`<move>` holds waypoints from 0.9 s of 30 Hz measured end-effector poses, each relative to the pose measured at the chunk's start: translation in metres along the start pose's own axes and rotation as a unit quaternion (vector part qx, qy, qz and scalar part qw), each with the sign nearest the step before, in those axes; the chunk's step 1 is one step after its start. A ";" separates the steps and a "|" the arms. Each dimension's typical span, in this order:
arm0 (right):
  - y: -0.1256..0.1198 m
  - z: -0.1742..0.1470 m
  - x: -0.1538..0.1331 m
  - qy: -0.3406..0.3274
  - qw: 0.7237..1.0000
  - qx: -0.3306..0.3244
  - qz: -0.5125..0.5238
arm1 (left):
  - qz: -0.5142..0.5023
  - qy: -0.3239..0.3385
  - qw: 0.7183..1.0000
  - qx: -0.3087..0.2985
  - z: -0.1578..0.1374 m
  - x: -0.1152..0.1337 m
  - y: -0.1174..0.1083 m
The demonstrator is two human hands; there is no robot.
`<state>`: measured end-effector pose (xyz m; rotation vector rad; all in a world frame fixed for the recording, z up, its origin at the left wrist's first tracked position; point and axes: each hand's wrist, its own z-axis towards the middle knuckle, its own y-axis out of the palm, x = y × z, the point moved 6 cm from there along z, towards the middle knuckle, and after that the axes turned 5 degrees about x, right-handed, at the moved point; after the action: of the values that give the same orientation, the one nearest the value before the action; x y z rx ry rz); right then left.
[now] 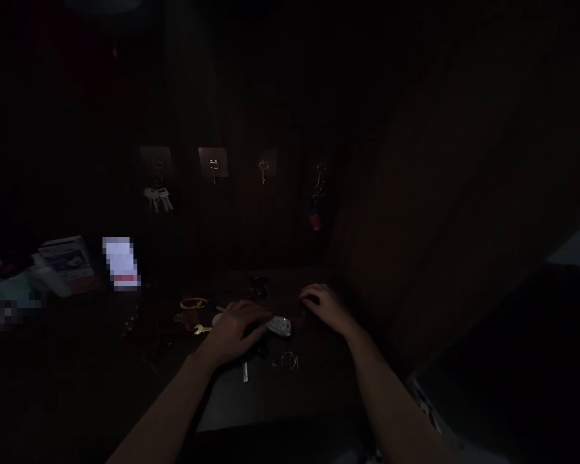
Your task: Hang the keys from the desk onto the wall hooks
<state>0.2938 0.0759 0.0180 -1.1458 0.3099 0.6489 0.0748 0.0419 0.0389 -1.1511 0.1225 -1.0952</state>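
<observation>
Stretched over a cluster of small things, my left hand [239,328] has its thumb and fingers apart. Its fingertips reach the edge of a silver key fob or small remote with buttons [280,325]; whether they touch it is unclear in the dark. A small yellow wrench-shaped piece [202,329] and a yellow loop [193,303] lie left of that hand. Below it are a flat metal key blade [245,372] and some metal rings [287,361]. My right hand [326,306] rests farther right, fingers bent and thumb apart, beside a dim reddish object [299,320].
Hooks line the dark back panel; the leftmost carries a bunch of keys [158,196], the rightmost a red-blue keychain [315,218]. Two middle hooks [214,169] hold nothing. A box [70,264] and a blurred bright rectangle [121,263] stand left. A dark panel [415,225] borders the right.
</observation>
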 end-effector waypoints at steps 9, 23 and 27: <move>-0.019 -0.002 0.017 0.070 0.984 0.118 -0.113 | -0.012 -0.044 0.997 0.057 -0.002 -0.016 0.000; 0.016 -0.014 -0.040 -0.040 0.982 -0.155 0.105 | -0.021 -0.027 0.999 0.038 0.000 -0.009 -0.003; 0.021 -0.011 -0.034 -0.052 0.988 -0.140 0.048 | -0.026 -0.032 0.999 0.029 0.000 -0.011 0.001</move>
<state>0.2558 0.0605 0.0167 -1.3654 0.1879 0.8538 0.0697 0.0501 0.0337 -1.1417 0.0107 -1.0994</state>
